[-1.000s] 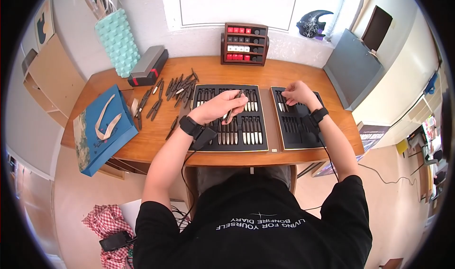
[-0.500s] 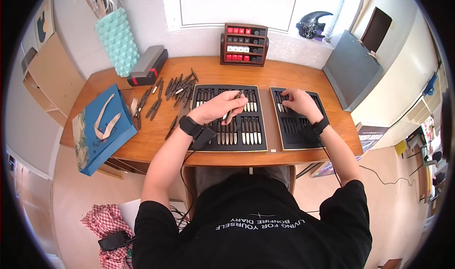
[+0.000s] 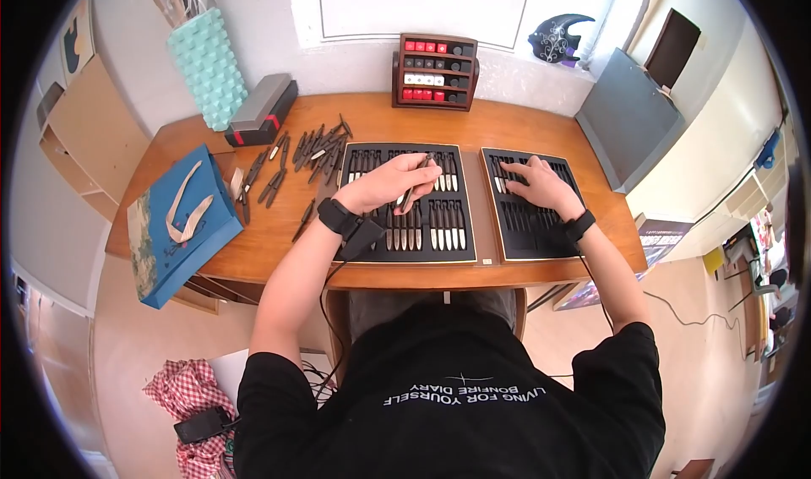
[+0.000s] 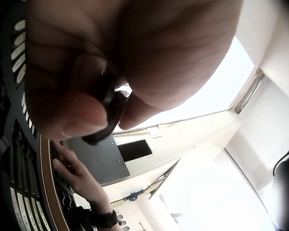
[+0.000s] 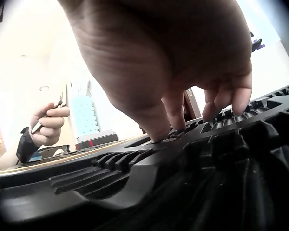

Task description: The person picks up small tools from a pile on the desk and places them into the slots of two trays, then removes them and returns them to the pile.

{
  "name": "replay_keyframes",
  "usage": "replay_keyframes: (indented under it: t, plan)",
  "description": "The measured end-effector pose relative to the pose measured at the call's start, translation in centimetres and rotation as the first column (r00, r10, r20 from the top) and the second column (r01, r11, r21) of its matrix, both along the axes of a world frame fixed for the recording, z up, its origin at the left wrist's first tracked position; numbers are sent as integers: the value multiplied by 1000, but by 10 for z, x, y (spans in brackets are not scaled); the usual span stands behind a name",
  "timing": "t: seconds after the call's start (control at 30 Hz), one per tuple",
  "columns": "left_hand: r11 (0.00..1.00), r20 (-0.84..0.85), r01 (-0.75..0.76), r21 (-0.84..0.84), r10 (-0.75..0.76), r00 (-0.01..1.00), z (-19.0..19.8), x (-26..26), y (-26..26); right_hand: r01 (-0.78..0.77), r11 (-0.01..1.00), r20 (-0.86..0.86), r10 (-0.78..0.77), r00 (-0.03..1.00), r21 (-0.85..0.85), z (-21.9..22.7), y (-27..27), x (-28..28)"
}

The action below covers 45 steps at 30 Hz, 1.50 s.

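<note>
My left hand (image 3: pixel 393 183) is held over the left case (image 3: pixel 345 251), gripping a slim, dark, pen-like piece (image 3: pixel 429 161). The piece's glossy dark end (image 4: pixel 116 108) shows between thumb and fingers in the left wrist view. Rows of similar pale-ended pieces (image 3: pixel 448 225) fill slots in that case. Over the upper part of the right case (image 3: pixel 532 253), my right hand (image 3: pixel 543 185) has its fingers spread. Its fingertips (image 5: pixel 159 134) reach down at the black slotted insert (image 5: pixel 125 166). A few pale-ended pieces (image 3: pixel 498 179) lie in slots just left of those fingers.
Loose dark pieces (image 3: pixel 317 154) are heaped left of the cases. A blue gift bag (image 3: pixel 182 234) and a grey-black box (image 3: pixel 262 111) are farther left. At the back stands a wooden rack (image 3: pixel 435 72) of red, black and white cubes. A grey panel (image 3: pixel 629 120) leans at right.
My right hand's fingers have gone from bunched together to spread, and the hand has shifted slightly right and nearer me. The left hand keeps its grip and place over the left case.
</note>
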State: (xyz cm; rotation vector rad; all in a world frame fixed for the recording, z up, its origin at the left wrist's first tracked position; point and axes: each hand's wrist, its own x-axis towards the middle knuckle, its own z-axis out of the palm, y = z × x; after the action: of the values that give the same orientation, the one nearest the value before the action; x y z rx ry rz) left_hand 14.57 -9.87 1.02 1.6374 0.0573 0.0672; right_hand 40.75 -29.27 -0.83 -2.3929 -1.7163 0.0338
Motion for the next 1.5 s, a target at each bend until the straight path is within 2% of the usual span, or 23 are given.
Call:
replay_keyframes:
  t: [0.17,0.23,0.4,0.47,0.5,0.53,0.57,0.6,0.63,0.67,0.73,0.77,0.8,0.87,0.9,1.03,1.17,1.23,1.37,1.4,1.47,1.5]
  plan:
    - [1000,-1,-7,5,7,1000,1,-1,-2,-1,1000,70,2,998,-10,-6,3,-3]
    - [1000,-5,-10,11,10,1000,2,-1,-2,-12,999,162,18,987,-37,-8,5,-3]
    - [1000,0,-9,-20,9,1000,0,0,-1,-10,1000,152,12,988,-19,0,4,-7]
    - [997,-13,-19,-69,18,1000,0,0,2,-32,999,75,29,997,41,6,9,-4]
    - [983,-9,12,-182,-14,1000,-1,1,4,-16,991,-7,17,1000,131,7,16,-5]
    - [955,-5,43,-295,-47,999,-3,0,4,-22,992,-11,24,1000,128,9,22,-9]
    - [937,3,56,-346,-59,998,-2,0,4,-23,977,-237,74,969,210,12,27,-16]
    - [932,32,97,-350,-92,995,-2,-2,5,2,958,-450,133,883,286,12,32,-23]
    - [917,47,120,-381,-110,993,-4,-2,6,-31,930,-497,224,838,366,8,38,-30]
    - [902,65,144,-406,-129,990,-4,-1,7,-25,930,-507,222,833,366,12,40,-46]
    - [897,51,147,-416,-139,989,0,-3,4,-38,896,-689,367,625,443,26,43,-76]
    - [921,8,125,-370,-131,991,2,-4,1,-42,898,-723,380,577,439,28,45,-85]
    - [941,-32,105,-322,-121,992,2,-5,-1,-37,897,-724,380,576,441,27,48,-91]
    - [934,-37,159,-320,-180,983,-2,-4,-1,-58,869,-803,477,358,491,23,54,-101]
    - [940,-39,166,-299,-186,982,-5,-3,-3,-91,856,-804,511,305,510,24,54,-105]
    - [946,-50,174,-274,-195,980,-6,-2,-2,6,894,-842,419,339,448,23,56,-112]
    - [943,-32,211,-257,-226,974,-2,-3,-4,-24,904,-823,399,405,426,24,55,-102]
    - [945,-21,213,-249,-225,974,1,-3,-4,89,869,-755,367,543,487,33,52,-98]
    - [959,23,203,-196,-203,979,-1,-2,-1,237,839,-834,374,405,491,42,51,-85]
    - [959,23,204,-196,-204,979,-1,-2,-1,237,839,-834,373,406,490,39,51,-88]
    - [963,19,169,-212,-169,985,-1,-2,-2,149,858,-841,425,335,492,30,51,-95]
    - [963,20,170,-211,-169,985,-1,-2,-2,100,874,-843,422,334,476,28,50,-97]
